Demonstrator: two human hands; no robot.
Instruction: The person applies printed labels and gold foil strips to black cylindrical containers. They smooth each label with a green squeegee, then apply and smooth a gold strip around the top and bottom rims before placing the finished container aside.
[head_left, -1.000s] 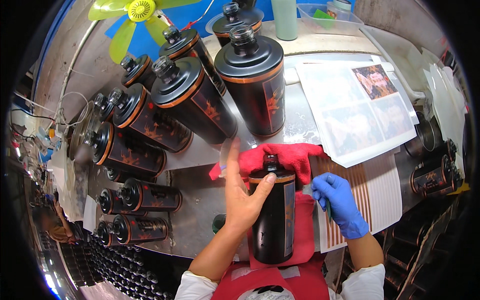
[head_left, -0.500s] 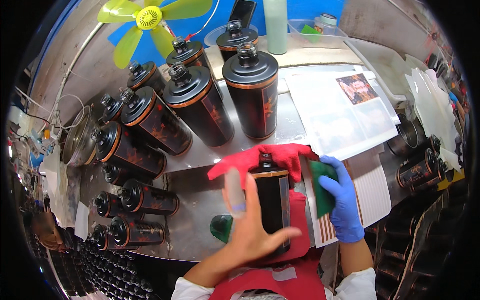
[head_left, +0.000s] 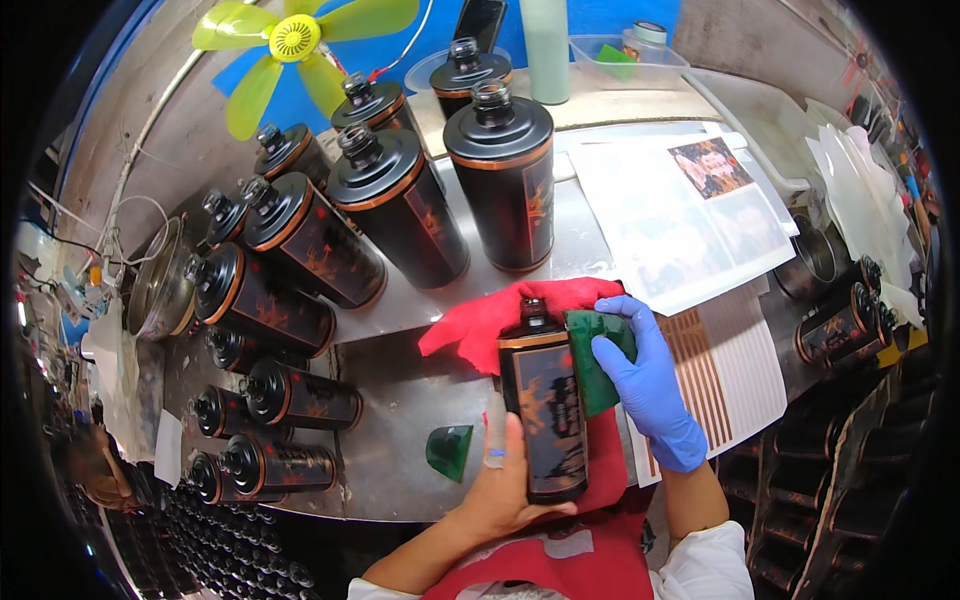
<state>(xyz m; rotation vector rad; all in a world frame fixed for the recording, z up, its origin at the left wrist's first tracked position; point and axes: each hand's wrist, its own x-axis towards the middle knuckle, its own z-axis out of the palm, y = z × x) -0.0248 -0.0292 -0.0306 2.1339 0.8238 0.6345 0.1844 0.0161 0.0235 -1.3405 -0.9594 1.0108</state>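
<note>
Light was bright around the hands [head_left: 655,390]; glare whitened the tabletop [head_left: 585,245] beyond them, white sheet [head_left: 640,230] looked washed out; fisheye edges bowed, darkening to black.

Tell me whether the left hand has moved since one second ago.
Yes. Judged against the standing black bottle beside the printed sheets, the left hand has moved away, back toward the picture's lower edge.

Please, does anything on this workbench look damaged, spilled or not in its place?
Nothing looks plainly spilled or broken. Only the red cloth looks untidy, bunched in folds behind the black bottle at the left hand, and the white printed sheet lies askew, partly covering the striped sheet.
</note>
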